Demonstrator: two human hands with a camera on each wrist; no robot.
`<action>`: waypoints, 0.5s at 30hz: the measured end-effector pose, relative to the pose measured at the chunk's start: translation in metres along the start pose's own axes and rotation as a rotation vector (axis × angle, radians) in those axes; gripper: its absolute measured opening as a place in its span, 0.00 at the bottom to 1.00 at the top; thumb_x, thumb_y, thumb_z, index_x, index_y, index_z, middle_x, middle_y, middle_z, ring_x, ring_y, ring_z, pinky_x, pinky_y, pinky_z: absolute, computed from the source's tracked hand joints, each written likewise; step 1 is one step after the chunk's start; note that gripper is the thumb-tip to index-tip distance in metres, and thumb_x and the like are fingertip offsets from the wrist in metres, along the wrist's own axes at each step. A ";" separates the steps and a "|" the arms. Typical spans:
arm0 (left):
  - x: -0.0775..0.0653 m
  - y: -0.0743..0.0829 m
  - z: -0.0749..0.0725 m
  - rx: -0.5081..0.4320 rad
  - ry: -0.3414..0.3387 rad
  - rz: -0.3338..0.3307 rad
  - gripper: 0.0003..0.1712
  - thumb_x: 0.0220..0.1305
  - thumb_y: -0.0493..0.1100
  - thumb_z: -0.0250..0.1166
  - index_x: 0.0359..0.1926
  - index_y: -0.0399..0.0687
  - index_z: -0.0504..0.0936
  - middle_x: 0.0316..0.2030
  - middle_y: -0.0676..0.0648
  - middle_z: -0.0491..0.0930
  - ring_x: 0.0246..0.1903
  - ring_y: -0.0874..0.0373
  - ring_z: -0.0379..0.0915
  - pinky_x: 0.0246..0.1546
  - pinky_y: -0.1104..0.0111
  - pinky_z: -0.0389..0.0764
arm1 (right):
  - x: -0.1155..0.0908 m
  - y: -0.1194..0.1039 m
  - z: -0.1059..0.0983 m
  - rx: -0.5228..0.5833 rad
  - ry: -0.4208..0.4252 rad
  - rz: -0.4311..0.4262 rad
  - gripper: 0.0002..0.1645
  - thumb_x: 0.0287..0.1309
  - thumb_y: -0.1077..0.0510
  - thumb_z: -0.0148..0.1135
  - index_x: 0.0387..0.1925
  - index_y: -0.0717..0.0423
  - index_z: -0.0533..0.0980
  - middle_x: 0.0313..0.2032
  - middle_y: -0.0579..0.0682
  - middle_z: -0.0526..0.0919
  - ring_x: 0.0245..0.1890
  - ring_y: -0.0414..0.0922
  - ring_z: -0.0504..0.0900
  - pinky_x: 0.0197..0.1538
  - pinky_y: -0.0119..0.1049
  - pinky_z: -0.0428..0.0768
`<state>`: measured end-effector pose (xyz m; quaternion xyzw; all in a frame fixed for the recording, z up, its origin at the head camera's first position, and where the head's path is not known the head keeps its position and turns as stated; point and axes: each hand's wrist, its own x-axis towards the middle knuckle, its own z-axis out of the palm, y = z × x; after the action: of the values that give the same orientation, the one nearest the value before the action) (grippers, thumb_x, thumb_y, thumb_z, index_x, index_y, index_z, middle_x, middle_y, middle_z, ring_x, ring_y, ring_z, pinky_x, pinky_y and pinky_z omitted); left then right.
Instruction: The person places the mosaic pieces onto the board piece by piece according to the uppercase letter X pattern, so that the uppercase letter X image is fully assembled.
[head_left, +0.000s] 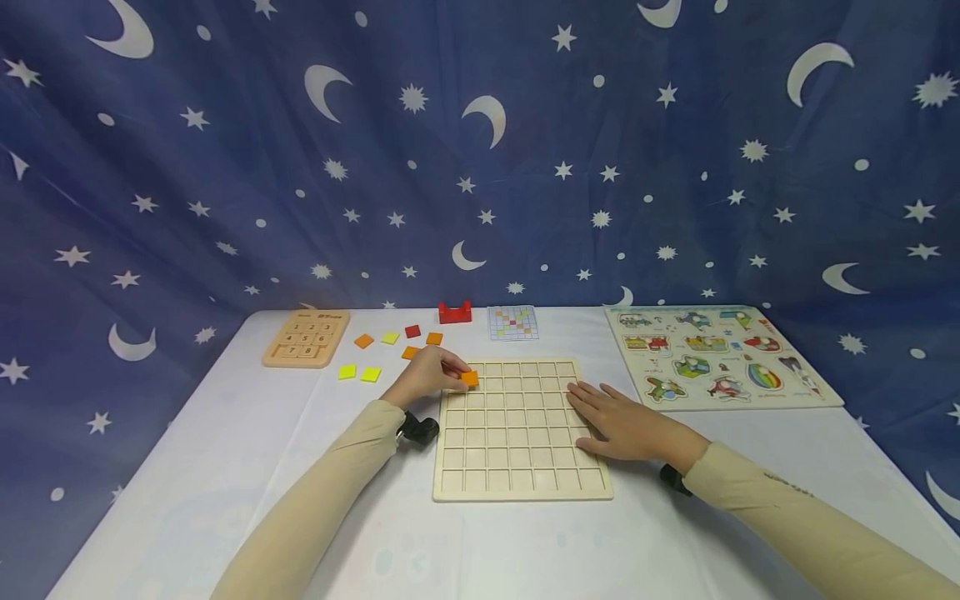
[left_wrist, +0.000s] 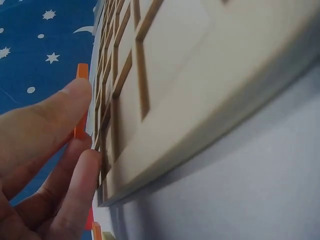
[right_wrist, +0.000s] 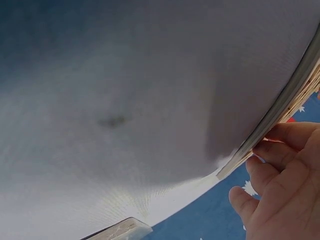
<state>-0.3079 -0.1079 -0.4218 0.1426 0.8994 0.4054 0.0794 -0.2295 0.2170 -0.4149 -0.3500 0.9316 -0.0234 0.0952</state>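
Note:
A pale wooden grid board (head_left: 522, 498) with square cells lies in the middle of the table. My left hand (head_left: 430, 377) pinches an orange square tile (head_left: 470, 379) over the board's far left corner. In the left wrist view the thumb is pressed to the orange tile (left_wrist: 81, 100), which stands on edge close to the grid. My right hand (head_left: 626, 423) rests on the board's right edge with fingers spread straight. The right wrist view shows the right hand's fingers (right_wrist: 265, 175) at the board's rim.
Loose yellow tiles (head_left: 370, 375), orange tiles (head_left: 363, 341) and a red tile (head_left: 412, 332) lie left of the board. Behind stand a red holder (head_left: 454, 313) and a coloured pattern card (head_left: 513, 323). A number puzzle (head_left: 307, 338) lies at far left, a picture puzzle (head_left: 720, 358) at right.

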 end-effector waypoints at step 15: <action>0.005 0.000 0.005 0.045 -0.021 0.015 0.14 0.43 0.38 0.76 0.35 0.44 0.87 0.32 0.48 0.86 0.26 0.65 0.72 0.31 0.76 0.73 | 0.000 0.000 0.000 0.002 -0.007 0.009 0.43 0.65 0.40 0.48 0.70 0.64 0.53 0.72 0.60 0.52 0.72 0.57 0.51 0.71 0.55 0.52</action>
<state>-0.3116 -0.1030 -0.4255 0.1553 0.9064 0.3840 0.0824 -0.2297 0.2172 -0.4151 -0.3457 0.9328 -0.0226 0.0991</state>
